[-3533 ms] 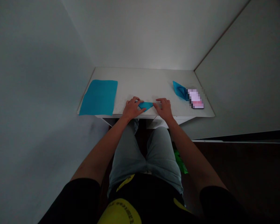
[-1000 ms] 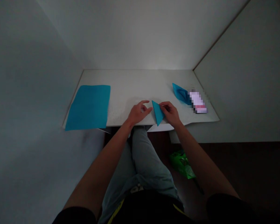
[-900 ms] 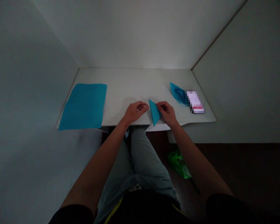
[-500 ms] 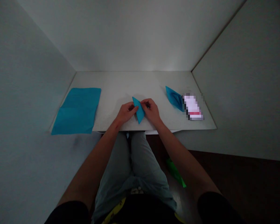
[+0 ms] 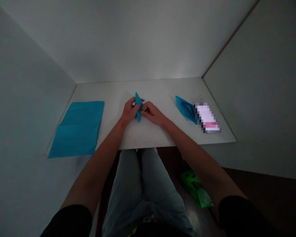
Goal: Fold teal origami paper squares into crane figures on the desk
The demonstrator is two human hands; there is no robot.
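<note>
Between my hands, over the middle of the white table, is a small piece of folded blue paper (image 5: 138,113), narrow and pointed at its top and bottom. My left hand (image 5: 130,110) grips it from the left, thumb across its front. At its right edge my right hand (image 5: 153,112) has its thumb and fingers closed on the paper in a pinch. The side behind the paper is hidden by it and by my fingers.
A flat sheet of blue paper (image 5: 80,126) lies at the table's left end, its corner past the front edge. To the right are another folded blue paper (image 5: 186,108) and a blurred-out phone (image 5: 208,118). A green bag (image 5: 197,189) sits on the floor.
Both hands have moved away from me and slightly left with the folded paper, which now shows narrower. The view has shifted, and more of the green bag shows.
</note>
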